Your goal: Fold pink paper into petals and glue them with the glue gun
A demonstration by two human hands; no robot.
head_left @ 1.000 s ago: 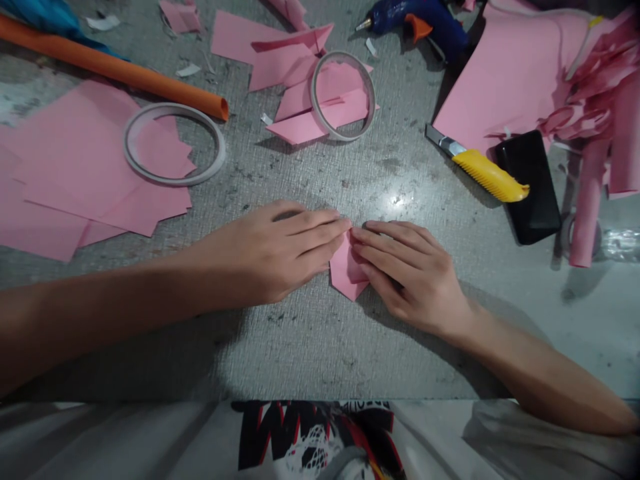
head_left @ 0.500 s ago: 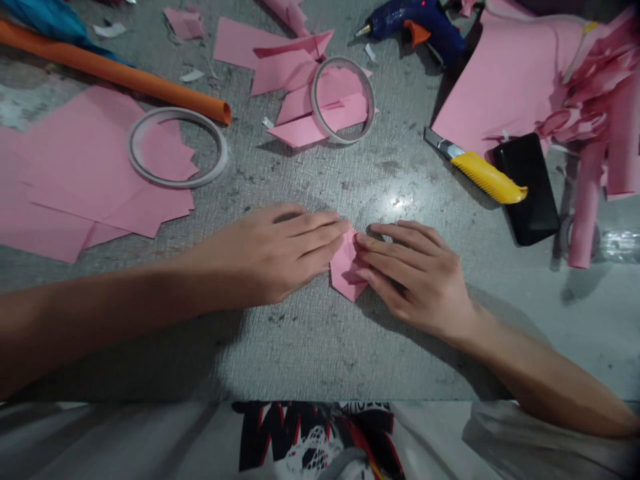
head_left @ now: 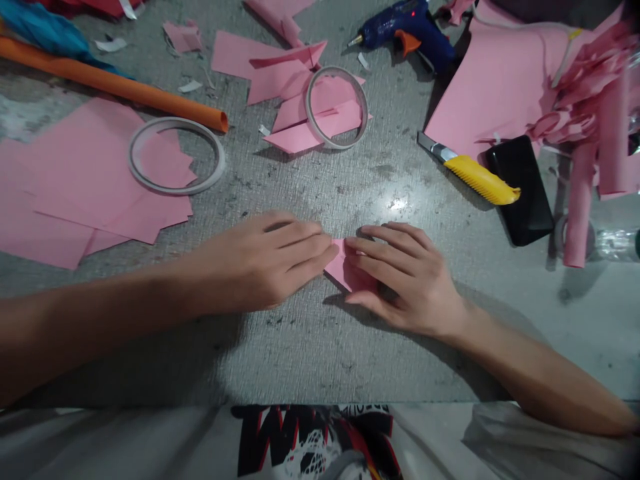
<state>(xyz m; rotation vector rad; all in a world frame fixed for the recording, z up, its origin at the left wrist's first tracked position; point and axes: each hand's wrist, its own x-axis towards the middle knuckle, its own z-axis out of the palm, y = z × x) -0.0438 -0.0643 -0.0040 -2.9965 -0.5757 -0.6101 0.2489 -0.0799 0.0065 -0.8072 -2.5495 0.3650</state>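
Note:
A small folded piece of pink paper [head_left: 347, 272] lies on the grey table between my hands. My left hand [head_left: 287, 257] has its fingers pressed together, with their tips on the paper's left edge. From the right, my right hand [head_left: 407, 273] grips the same paper, its fingers over the top and the thumb at the lower edge. The fingers partly cover the paper, and its lower part is lifted a little off the table.
Pink sheets [head_left: 90, 180] and a tape ring [head_left: 219, 160] lie left. Beyond my hands are folded pink pieces [head_left: 280, 80] under another ring [head_left: 308, 107]. A glue gun [head_left: 400, 30], yellow cutter [head_left: 480, 179], black phone [head_left: 530, 213] and pink rolls [head_left: 579, 207] lie right.
The pink paper's lower part has tilted up, and its pointed bottom no longer lies flat. My right thumb has moved down and away from the fingers. The view has shifted slightly.

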